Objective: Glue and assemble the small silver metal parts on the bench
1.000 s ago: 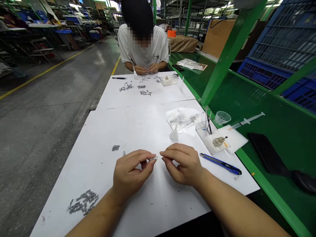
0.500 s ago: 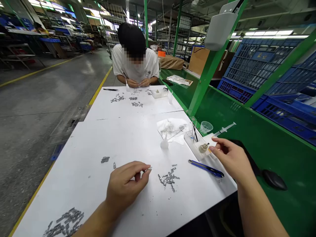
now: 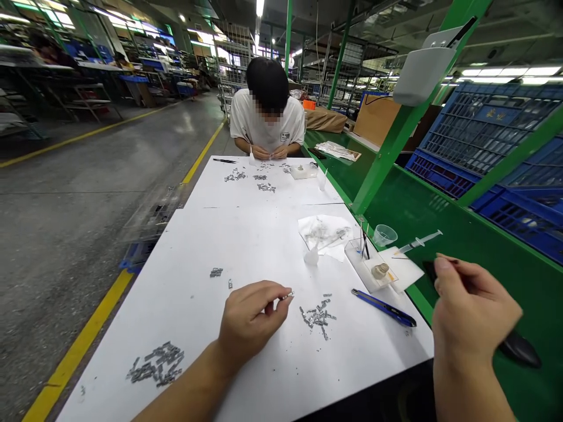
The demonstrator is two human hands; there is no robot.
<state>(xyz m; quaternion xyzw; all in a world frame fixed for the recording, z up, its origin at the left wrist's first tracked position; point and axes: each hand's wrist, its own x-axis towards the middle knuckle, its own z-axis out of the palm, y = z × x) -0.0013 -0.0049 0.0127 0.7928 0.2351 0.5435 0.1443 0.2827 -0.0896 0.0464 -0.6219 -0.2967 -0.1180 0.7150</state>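
Note:
My left hand pinches a small metal piece above the white table. To its right lies a loose pile of small metal parts. My right hand is raised at the table's right edge, its thumb and fingertips pinched together; what they hold is too small to make out. Left of that hand are a clear holder with a small capped bottle and a blue utility knife. Another metal pile sits near my left forearm.
Across the table a person in a white shirt bends over more small parts. A white cloth, a squeeze bottle, a clear cup and a syringe lie mid-right. A green post rises beside the table; blue crates stand behind it.
My right hand has moved right, away from the small bottle, and its fingers have closed into a pinch. The view has shifted left. My left hand keeps its pinch on the metal piece.

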